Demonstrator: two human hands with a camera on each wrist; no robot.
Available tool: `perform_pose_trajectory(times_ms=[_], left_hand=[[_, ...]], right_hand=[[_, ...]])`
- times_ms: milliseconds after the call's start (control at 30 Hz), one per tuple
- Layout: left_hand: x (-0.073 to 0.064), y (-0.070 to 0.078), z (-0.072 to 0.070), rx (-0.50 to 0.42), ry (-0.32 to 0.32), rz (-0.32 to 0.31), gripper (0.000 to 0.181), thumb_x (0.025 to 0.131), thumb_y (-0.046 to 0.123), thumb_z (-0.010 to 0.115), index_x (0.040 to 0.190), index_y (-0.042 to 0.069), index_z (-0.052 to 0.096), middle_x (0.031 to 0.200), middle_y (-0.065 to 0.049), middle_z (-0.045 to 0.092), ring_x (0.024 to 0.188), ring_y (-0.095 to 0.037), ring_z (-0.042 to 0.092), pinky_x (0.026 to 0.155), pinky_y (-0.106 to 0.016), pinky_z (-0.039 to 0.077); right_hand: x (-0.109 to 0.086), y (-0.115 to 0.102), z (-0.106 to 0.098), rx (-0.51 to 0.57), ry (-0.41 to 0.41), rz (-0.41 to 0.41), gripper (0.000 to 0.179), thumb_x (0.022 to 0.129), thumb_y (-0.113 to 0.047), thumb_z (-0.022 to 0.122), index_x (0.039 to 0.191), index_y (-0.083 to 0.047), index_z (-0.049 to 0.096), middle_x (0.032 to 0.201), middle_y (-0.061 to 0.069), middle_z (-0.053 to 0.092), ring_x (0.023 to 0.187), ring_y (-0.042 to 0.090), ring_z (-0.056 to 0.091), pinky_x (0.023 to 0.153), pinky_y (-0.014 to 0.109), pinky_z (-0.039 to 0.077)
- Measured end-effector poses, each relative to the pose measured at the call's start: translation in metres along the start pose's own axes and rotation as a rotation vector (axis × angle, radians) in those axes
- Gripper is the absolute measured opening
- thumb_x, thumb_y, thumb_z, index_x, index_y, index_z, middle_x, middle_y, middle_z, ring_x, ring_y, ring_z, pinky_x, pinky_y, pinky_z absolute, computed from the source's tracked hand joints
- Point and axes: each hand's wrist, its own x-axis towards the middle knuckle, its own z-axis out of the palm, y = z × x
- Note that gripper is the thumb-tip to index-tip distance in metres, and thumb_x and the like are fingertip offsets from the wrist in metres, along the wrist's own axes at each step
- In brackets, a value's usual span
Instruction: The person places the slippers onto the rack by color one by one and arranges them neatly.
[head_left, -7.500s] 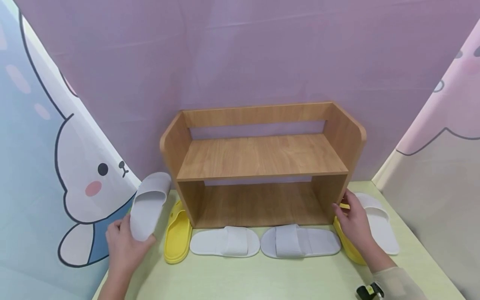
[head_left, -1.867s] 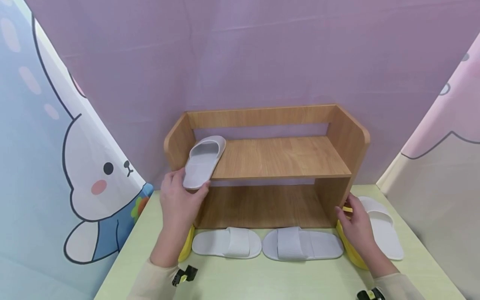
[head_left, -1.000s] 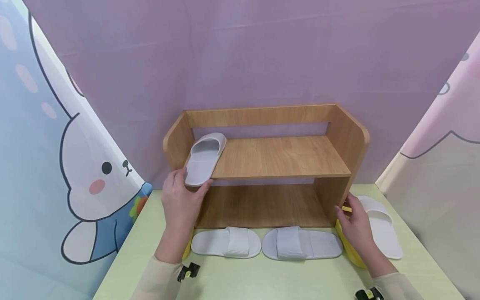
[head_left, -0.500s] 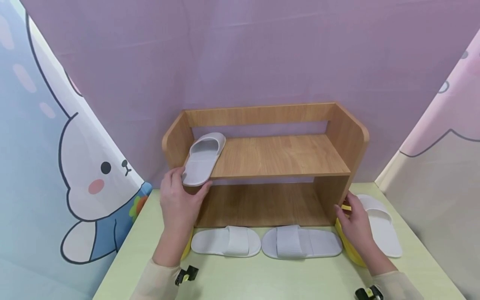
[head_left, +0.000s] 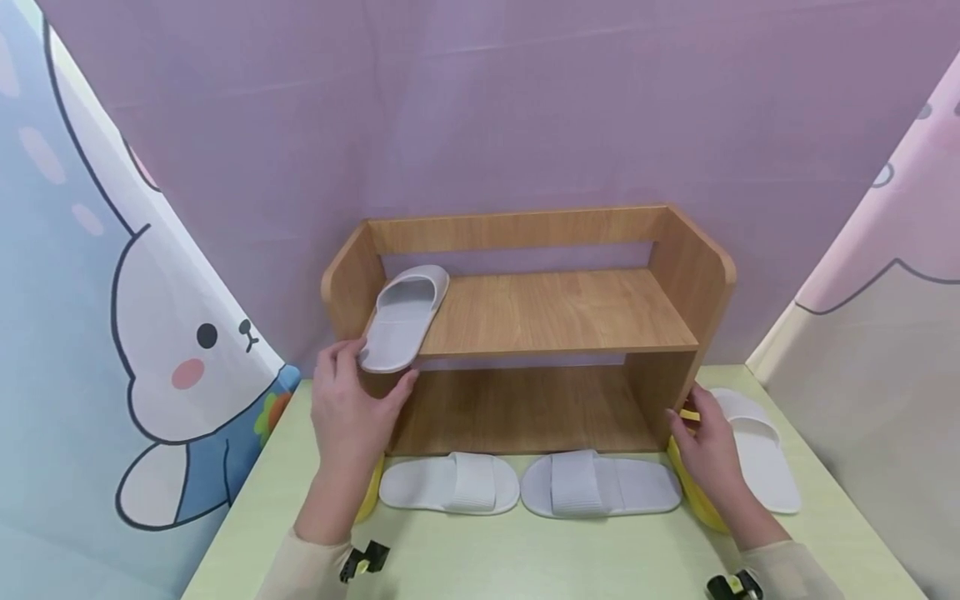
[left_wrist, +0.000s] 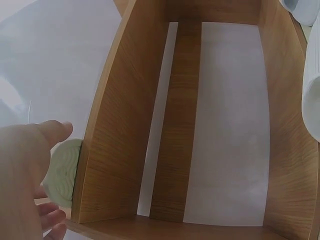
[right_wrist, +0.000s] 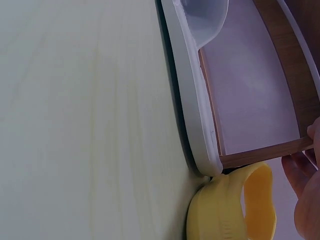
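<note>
A light grey slipper (head_left: 399, 333) lies on the upper left of a two-tier wooden shoe rack (head_left: 555, 308), its toe toward the back and its heel at the front edge. My left hand (head_left: 348, 417) is spread around that heel, fingertips by its left edge and thumb slightly off its right corner. The left wrist view shows the wavy-patterned sole (left_wrist: 62, 172) between my thumb and fingers. My right hand (head_left: 708, 446) grips the rack's right side panel, thumb toward the front edge and fingers behind; in the right wrist view the hand (right_wrist: 307, 205) is partly cut off.
A white slipper (head_left: 450, 483) and a grey slipper (head_left: 600, 485) lie sideways before the rack. A yellow clog (head_left: 369, 496) is partly behind my left wrist; another yellow clog (head_left: 697, 496) and a white slipper (head_left: 761, 458) lie right. Printed curtains stand at both sides.
My left hand has brought the grey slipper from left of the rack onto the upper shelf, and its thumb has just parted from the heel. My right hand keeps its place.
</note>
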Motion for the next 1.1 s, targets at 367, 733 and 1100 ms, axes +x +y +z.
perform_pose_trajectory(times_ms=[367,733,1100], left_hand=[[-0.009,-0.014,-0.006,-0.065,-0.031,-0.059,0.079,0.087,0.029,0.097,0.15,0.008,0.056,0.146,-0.017,0.05,0.13,-0.035,0.057,0.104,-0.058,0.062],[-0.019,-0.032,-0.003,-0.09,-0.051,-0.12,0.082,0.089,0.023,0.094,0.155,0.008,0.049,0.145,-0.017,0.051,0.13,-0.033,0.057,0.099,-0.055,0.063],[-0.03,-0.058,0.012,-0.225,-0.026,-0.116,0.075,0.093,0.018,0.091,0.155,0.011,0.05,0.143,-0.009,0.056,0.133,-0.026,0.056,0.11,-0.052,0.057]], right_hand=[[-0.001,0.0,0.0,-0.005,0.0,0.006,0.067,0.105,0.003,0.069,0.166,-0.006,0.043,0.146,0.027,0.059,0.122,0.047,0.064,0.088,-0.002,0.044],[-0.002,-0.002,-0.001,0.008,-0.004,0.006,0.068,0.105,0.002,0.069,0.167,-0.007,0.043,0.148,0.026,0.059,0.122,0.046,0.063,0.088,-0.001,0.044],[-0.002,0.0,-0.001,-0.004,-0.004,0.009,0.067,0.106,0.002,0.069,0.167,-0.007,0.042,0.145,0.026,0.059,0.122,0.045,0.064,0.088,-0.002,0.044]])
